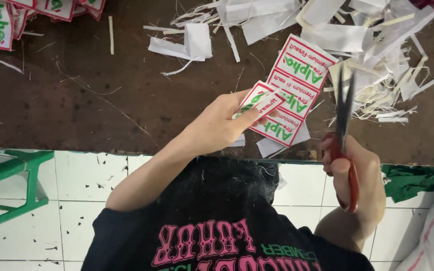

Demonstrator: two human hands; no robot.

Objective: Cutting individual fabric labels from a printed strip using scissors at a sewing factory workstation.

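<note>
- The label strip (297, 90), white with red borders and green and red print, lies over the near edge of the brown surface (76, 100), right of centre, running from far right to near left.
- The left hand (217, 128) pinches a single cut label (258, 101) between thumb and fingers, its grip closed on it; this label overlaps the near end of the strip.
- The right hand (360, 183) holds red-handled scissors (345, 125), its grip closed through the handles; the blades point away, nearly shut, just right of the strip.
- A heap of white paper scraps (377, 50) covers the far right of the surface, beyond and beside the blades.
- A folded white offcut (189, 45) lies far, near the middle.
- More cut labels (21, 17) are piled at the far left corner.
- Below the surface's near edge: white floor tiles (76, 175), a green frame (11, 175) at left, green cloth (418, 180) at right.
</note>
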